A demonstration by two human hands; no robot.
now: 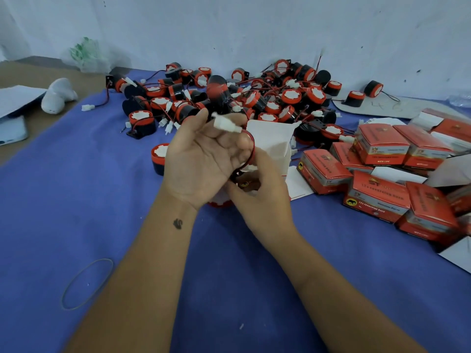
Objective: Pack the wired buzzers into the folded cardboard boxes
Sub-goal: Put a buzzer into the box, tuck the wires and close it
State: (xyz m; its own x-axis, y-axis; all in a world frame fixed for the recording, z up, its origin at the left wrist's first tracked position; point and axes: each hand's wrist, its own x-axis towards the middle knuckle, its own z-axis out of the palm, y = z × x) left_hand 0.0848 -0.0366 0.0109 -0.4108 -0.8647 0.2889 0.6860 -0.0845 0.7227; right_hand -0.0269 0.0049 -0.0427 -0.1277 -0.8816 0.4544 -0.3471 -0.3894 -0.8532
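My left hand [204, 159] is raised palm-up over the blue cloth. Its fingers curl round a white connector [226, 126] and the red wire [251, 149] that loops down from it. Just below, my right hand [262, 192] grips an open red cardboard box [270, 141] whose white flap stands up behind the fingers. The wire runs down into the gap between the hands; the buzzer at its end is hidden. A heap of black-and-red wired buzzers [257, 98] lies behind the hands.
Closed red boxes [382, 149] are stacked at the right. One loose buzzer [159, 159] stands left of my left hand. A rubber band [86, 284] lies near left. A white object [58, 95], papers and a phone [12, 131] sit far left.
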